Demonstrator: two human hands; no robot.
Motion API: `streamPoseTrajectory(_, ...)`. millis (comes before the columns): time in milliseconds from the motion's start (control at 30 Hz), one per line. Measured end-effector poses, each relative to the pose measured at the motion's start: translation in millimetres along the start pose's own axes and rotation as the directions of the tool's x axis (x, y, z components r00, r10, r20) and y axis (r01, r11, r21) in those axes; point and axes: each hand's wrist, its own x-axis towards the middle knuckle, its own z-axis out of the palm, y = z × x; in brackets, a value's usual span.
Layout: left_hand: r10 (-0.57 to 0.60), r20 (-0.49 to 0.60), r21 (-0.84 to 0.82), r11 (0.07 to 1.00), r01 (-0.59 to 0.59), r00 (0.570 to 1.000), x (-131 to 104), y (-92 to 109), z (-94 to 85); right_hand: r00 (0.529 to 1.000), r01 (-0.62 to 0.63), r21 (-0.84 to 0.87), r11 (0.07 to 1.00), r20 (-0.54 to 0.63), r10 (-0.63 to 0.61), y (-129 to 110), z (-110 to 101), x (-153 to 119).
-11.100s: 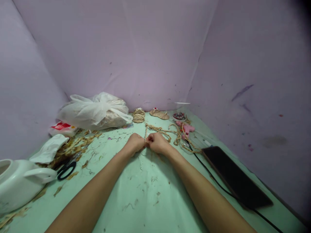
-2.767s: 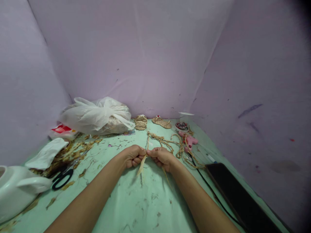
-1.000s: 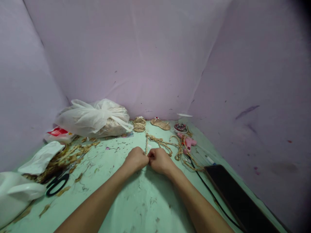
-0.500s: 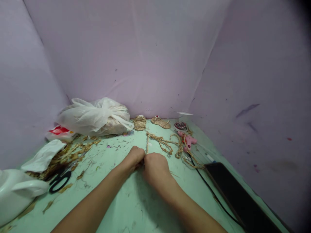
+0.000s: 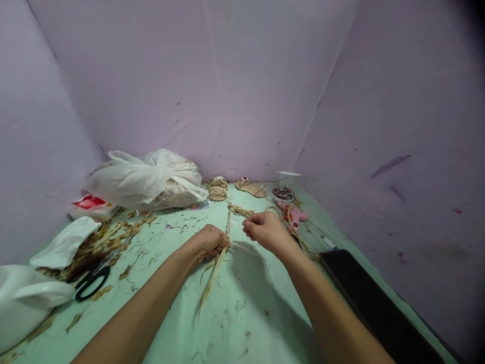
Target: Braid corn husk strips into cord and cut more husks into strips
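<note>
In the middle of the green surface, my left hand (image 5: 212,241) pinches the lower part of a braided straw cord (image 5: 229,221). Loose pale straw strands (image 5: 212,281) trail from its fingers toward me, and a thin one points right. My right hand (image 5: 265,230) is raised to the right, apart from the left, with its fingers closed together; whether a fine strand is between them is too small to tell. Behind it, a further length of braided cord (image 5: 242,211) lies on the surface, partly hidden by the hand.
At the back are a white plastic bag (image 5: 151,179), woven straw slippers (image 5: 250,188) and a bowl of small items (image 5: 282,193). A pink glue gun (image 5: 296,216) and a long black object (image 5: 373,308) lie right; scissors (image 5: 93,284), straw scraps and a white jug (image 5: 32,303) are left.
My right hand has moved away from my left hand, up and to the right. The loose strands below my left hand now show. My left hand still holds the cord.
</note>
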Motion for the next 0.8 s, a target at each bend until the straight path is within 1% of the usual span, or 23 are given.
streamPoseTrajectory(33, 0.006, 0.003, 0.004, 1.000, -0.006, 1.000, 0, 0, -0.2, 0.996, -0.066, 0.108, 0.992, 0.069, 0.059, 4, 6, 4)
streamPoseTrajectory(100, 0.014, 0.009, 0.006, 1.000, -0.014, 1.000, 0, 0, 0.3, 0.970, -0.174, 0.226, 0.958, 0.209, 0.126, 7, 20, 7)
streamPoseTrajectory(133, 0.013, 0.011, 0.001, 1.000, -0.013, 1.000, 0, 0, 0.9, 0.952, -0.220, 0.251, 0.943, 0.265, 0.151, 8, 28, 6)
streamPoseTrajectory(200, 0.012, 0.014, -0.002, 1.000, -0.012, 1.000, 0, 1, 2.2, 0.927, -0.257, 0.253, 0.933, 0.337, 0.165, 7, 40, 3)
streamPoseTrajectory(267, 0.018, 0.011, 0.005, 1.000, -0.018, 1.000, -1, 2, 3.2, 0.936, -0.208, 0.206, 0.956, 0.324, 0.134, 8, 46, 1)
streamPoseTrajectory(367, 0.028, 0.019, 0.042, 0.999, -0.029, 0.999, -1, 2, 3.9, 0.979, -0.075, 0.082, 0.994, 0.198, 0.058, 14, 51, 3)
streamPoseTrajectory(433, 0.026, 0.001, 0.117, 0.993, -0.026, 1.000, 0, 1, 4.2, 0.989, -0.055, 0.037, 0.998, 0.142, 0.049, 18, 52, 6)
streamPoseTrajectory(500, 0.003, -0.061, 0.245, 0.969, 0.012, 0.998, 1, 1, 4.5, 0.989, -0.075, 0.038, 0.996, 0.127, 0.070, 20, 52, 7)
streamPoseTrajectory(600, 0.006, -0.192, 0.452, 0.888, 0.083, 0.981, 1, 2, 4.6, 0.985, -0.112, 0.084, 0.990, 0.144, 0.099, 21, 52, 5)
streamPoseTrajectory(700, 0.116, -0.345, 0.626, 0.768, 0.136, 0.931, -5, 6, 6.0, 0.980, -0.138, 0.167, 0.976, 0.167, 0.110, 22, 54, 4)
streamPoseTrajectory(767, 0.186, -0.398, 0.694, 0.702, 0.161, 0.898, -12, 10, 9.6, 0.980, -0.143, 0.246, 0.959, 0.168, 0.103, 23, 56, 4)
streamPoseTrajectory(800, 0.206, -0.401, 0.712, 0.683, 0.163, 0.892, -16, 13, 12.4, 0.982, -0.145, 0.288, 0.947, 0.163, 0.101, 24, 58, 5)
